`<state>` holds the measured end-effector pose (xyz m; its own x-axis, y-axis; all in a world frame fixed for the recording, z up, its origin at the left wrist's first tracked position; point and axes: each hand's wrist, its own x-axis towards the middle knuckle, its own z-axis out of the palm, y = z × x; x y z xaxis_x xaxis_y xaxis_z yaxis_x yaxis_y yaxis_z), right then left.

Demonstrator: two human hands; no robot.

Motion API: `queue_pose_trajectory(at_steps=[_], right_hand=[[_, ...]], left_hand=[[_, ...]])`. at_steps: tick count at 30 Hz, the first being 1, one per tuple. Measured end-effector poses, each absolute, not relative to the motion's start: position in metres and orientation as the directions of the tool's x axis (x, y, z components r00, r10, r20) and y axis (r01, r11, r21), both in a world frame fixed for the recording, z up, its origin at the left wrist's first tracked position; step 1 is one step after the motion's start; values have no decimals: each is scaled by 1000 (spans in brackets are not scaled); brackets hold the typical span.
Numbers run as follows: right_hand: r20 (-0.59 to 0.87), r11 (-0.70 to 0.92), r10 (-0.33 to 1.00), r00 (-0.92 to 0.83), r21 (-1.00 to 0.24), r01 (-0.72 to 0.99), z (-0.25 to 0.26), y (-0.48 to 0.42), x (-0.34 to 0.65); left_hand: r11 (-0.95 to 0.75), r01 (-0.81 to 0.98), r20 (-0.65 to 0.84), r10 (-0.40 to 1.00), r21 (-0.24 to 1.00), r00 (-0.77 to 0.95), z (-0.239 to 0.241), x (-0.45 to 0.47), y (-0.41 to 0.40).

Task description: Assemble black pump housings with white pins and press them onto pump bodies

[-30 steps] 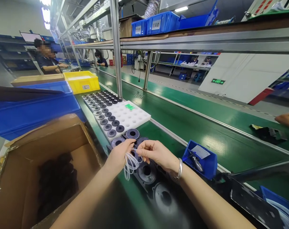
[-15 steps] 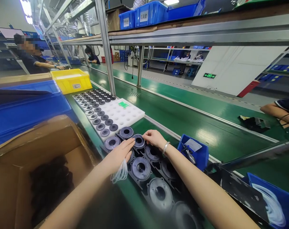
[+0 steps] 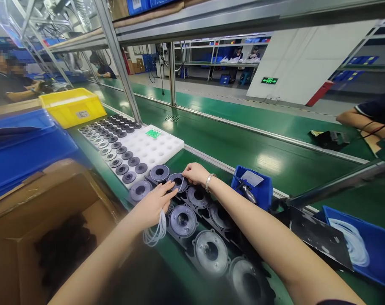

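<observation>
My right hand (image 3: 196, 173) pinches a thin white sealing ring (image 3: 182, 183) at the far rim of a round dark metal housing (image 3: 173, 177). Part of that ring crosses the housing's opening. My left hand (image 3: 152, 205) reaches in from the near side, its index and middle fingers stretched to the same housing's edge. From its curled lower fingers hangs a bundle of white sealing rings (image 3: 155, 231). Several more round housings (image 3: 211, 252) stand in two rows on the green bench, partly covered by my hands and right forearm.
A white foam tray (image 3: 163, 146) holds several dark discs beyond the housings. A cardboard box (image 3: 97, 199) lies left, before a yellow bin (image 3: 74, 112). Right are a blue tool bin (image 3: 265, 190) and a blue bin (image 3: 375, 250) of white rings. Other people sit nearby.
My right hand has drawn the white ring up and across the housing's opening, where it now shows as a line. My left fingers stay at the rim. The camera view has shifted.
</observation>
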<state>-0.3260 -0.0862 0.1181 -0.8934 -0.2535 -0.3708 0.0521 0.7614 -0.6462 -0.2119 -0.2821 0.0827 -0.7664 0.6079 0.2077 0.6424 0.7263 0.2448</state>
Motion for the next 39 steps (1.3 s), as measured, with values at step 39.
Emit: queue_pose_trajectory(at_steps=[39], right_hand=[[-214, 90, -619, -756, -975, 203, 160, -45, -180]], left_hand=[[618, 503, 388, 323, 604, -863, 117, -167, -233]])
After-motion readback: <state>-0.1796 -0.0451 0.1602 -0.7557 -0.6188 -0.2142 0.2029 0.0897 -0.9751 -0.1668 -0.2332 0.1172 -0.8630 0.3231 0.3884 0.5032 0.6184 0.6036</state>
